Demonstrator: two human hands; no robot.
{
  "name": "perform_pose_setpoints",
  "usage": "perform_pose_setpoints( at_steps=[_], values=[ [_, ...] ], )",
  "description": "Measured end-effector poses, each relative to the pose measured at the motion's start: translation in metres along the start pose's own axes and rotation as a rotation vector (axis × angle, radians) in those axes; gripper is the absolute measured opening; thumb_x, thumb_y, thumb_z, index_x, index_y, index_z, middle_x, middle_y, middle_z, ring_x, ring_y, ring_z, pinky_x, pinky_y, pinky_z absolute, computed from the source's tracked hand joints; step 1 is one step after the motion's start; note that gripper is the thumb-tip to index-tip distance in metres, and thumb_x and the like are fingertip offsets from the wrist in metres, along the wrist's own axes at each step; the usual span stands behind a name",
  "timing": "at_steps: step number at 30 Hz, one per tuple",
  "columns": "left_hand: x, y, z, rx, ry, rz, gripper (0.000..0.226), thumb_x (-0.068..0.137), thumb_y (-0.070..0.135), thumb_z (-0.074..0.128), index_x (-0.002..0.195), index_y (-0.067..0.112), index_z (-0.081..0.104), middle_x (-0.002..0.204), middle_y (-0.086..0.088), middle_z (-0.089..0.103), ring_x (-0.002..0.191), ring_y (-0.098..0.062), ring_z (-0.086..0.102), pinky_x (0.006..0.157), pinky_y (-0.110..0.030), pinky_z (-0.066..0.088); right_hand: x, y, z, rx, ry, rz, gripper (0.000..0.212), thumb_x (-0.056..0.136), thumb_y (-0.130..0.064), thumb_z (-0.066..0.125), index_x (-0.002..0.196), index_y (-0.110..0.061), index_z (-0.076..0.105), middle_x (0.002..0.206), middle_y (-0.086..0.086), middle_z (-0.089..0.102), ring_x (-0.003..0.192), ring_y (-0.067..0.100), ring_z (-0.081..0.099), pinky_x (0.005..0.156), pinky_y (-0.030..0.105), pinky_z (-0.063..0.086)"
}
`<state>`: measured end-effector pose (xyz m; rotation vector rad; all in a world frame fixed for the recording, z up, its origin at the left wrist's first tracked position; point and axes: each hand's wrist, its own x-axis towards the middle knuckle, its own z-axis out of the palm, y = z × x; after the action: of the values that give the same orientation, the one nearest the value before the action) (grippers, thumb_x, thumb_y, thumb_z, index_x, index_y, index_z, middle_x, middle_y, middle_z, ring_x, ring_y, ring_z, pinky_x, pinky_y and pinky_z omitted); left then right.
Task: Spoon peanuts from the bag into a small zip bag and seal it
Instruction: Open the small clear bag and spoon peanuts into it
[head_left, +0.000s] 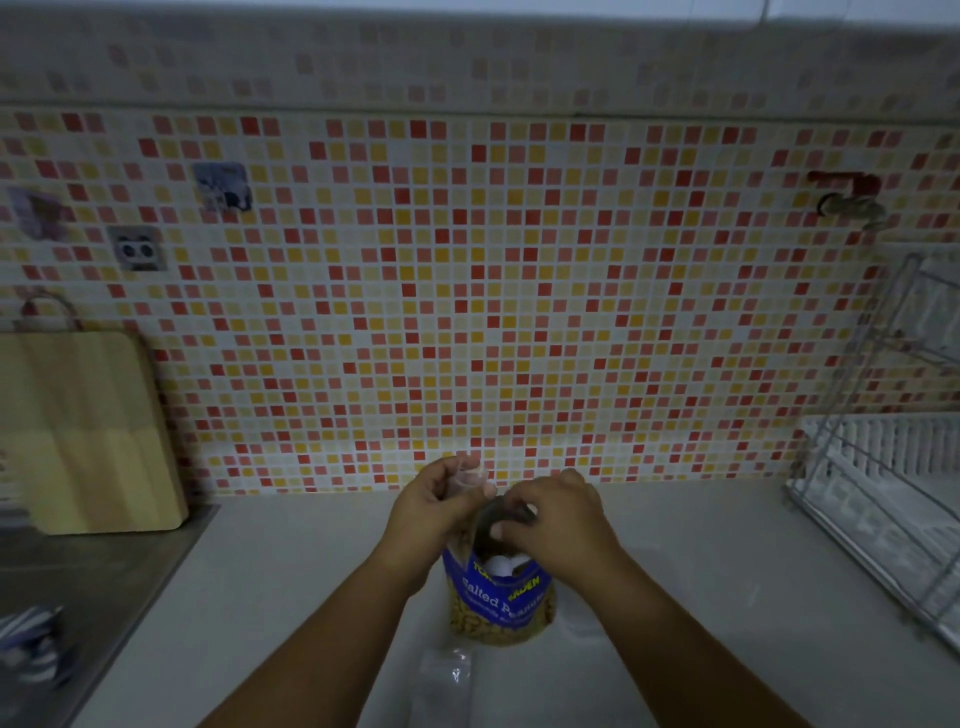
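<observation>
Peanut bag (498, 603) upright; left grip (431, 514) pinches its top edge; right grip (561, 525), cannot tell.

Dim mosaic-tiled wall (519, 291) behind pale counter (291, 571)

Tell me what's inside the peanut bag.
Peanuts show through the clear bottom of the bag. At its mouth only a dark patch shows; the right hand covers the rest.

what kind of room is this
Most likely a home kitchen: a steel sink at the left, a wooden cutting board leaning against the mosaic tile wall, and a wire dish rack on the counter.
</observation>
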<state>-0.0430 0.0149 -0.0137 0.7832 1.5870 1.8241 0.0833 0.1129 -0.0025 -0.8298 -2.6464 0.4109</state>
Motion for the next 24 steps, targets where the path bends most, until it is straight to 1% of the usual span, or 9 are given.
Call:
perform_pose_setpoints(
  at_steps=[2, 4, 7, 9, 13, 18, 21, 22, 24],
  values=[
    [-0.003, 0.000, 0.002, -0.033, -0.015, -0.017, 0.037, 0.077, 0.012, 0.072, 0.112, 0.016, 0.061, 0.113, -0.007, 0.067, 0.105, -0.020, 0.064, 0.072, -0.022, 0.054, -0.002, -0.007, 0.001, 0.364, 0.008, 0.114, 0.029, 0.071, -0.044, 0.073, 0.098, -0.033, 0.066, 0.101, -0.006, 0.060, 0.093, 0.005, 0.048, 0.073, 0.015, 0.039],
    [-0.007, 0.001, 0.005, -0.064, -0.044, -0.028, 0.041, 0.074, 0.017, 0.075, 0.113, 0.017, 0.061, 0.113, -0.008, 0.068, 0.104, -0.022, 0.065, 0.073, -0.024, 0.055, -0.003, -0.010, 0.006, 0.556, 0.024, 0.144, 0.023, 0.070, -0.037, 0.076, 0.090, -0.032, 0.065, 0.101, -0.001, 0.060, 0.089, 0.004, 0.056, 0.069, 0.011, 0.042],
    [-0.010, 0.002, 0.009, -0.069, -0.090, -0.037, 0.047, 0.067, 0.027, 0.081, 0.110, 0.022, 0.062, 0.110, -0.005, 0.070, 0.104, -0.021, 0.066, 0.083, -0.032, 0.055, -0.007, -0.010, 0.009, 0.677, 0.104, 0.144, 0.003, 0.080, -0.028, 0.067, 0.081, -0.029, 0.065, 0.093, 0.002, 0.065, 0.087, 0.014, 0.063, 0.071, 0.024, 0.054],
    [-0.013, 0.003, 0.010, -0.104, -0.109, -0.046, 0.040, 0.073, 0.027, 0.074, 0.111, 0.020, 0.062, 0.109, -0.006, 0.070, 0.104, -0.021, 0.066, 0.088, -0.035, 0.054, -0.011, -0.010, 0.008, 0.767, 0.125, 0.168, 0.007, 0.084, -0.023, 0.064, 0.079, -0.028, 0.066, 0.085, -0.001, 0.068, 0.084, 0.014, 0.065, 0.076, 0.030, 0.056],
    [-0.019, 0.003, 0.010, -0.168, -0.074, -0.030, 0.019, 0.088, 0.010, 0.056, 0.106, 0.008, 0.063, 0.099, -0.013, 0.071, 0.096, -0.029, 0.067, 0.077, -0.033, 0.056, -0.020, -0.006, 0.003, 1.039, 0.081, 0.196, 0.005, 0.086, -0.011, 0.063, 0.086, -0.012, 0.068, 0.085, 0.012, 0.072, 0.085, 0.026, 0.069, 0.078, 0.035, 0.058],
    [-0.036, -0.002, 0.009, -0.078, -0.136, -0.025, 0.007, 0.086, 0.005, 0.058, 0.084, 0.008, 0.064, 0.079, -0.009, 0.068, 0.074, -0.021, 0.064, 0.062, -0.026, 0.054, -0.038, 0.015, -0.008, 1.153, -0.067, 0.126, 0.015, 0.086, -0.006, 0.061, 0.076, -0.014, 0.069, 0.070, 0.000, 0.068, 0.068, 0.012, 0.063, 0.066, 0.021, 0.051],
    [-0.050, -0.014, 0.008, -0.053, -0.258, -0.159, 0.014, 0.083, 0.002, 0.061, 0.073, 0.013, 0.064, 0.073, -0.006, 0.065, 0.066, -0.017, 0.060, 0.056, -0.024, 0.052, -0.053, 0.036, -0.007, 1.177, -0.230, 0.189, 0.003, 0.077, -0.010, 0.068, 0.079, -0.008, 0.068, 0.074, 0.010, 0.064, 0.068, 0.016, 0.058, 0.066, 0.025, 0.048],
    [-0.055, -0.021, 0.008, -0.052, -0.313, -0.224, 0.013, 0.081, 0.003, 0.064, 0.072, 0.014, 0.064, 0.073, -0.006, 0.065, 0.064, -0.016, 0.061, 0.057, -0.026, 0.053, -0.059, 0.042, -0.005, 1.183, -0.290, 0.232, 0.008, 0.074, -0.011, 0.067, 0.079, -0.006, 0.069, 0.076, 0.014, 0.064, 0.068, 0.019, 0.059, 0.066, 0.026, 0.049],
    [-0.068, -0.038, 0.011, -0.080, -0.398, -0.351, 0.008, 0.074, 0.008, 0.069, 0.073, 0.014, 0.064, 0.071, -0.005, 0.066, 0.060, -0.014, 0.062, 0.057, -0.026, 0.055, -0.072, 0.052, 0.003, 1.237, -0.405, 0.342, 0.007, 0.075, -0.006, 0.065, 0.070, -0.010, 0.070, 0.070, 0.011, 0.065, 0.063, 0.017, 0.061, 0.062, 0.025, 0.051]
  ],
)
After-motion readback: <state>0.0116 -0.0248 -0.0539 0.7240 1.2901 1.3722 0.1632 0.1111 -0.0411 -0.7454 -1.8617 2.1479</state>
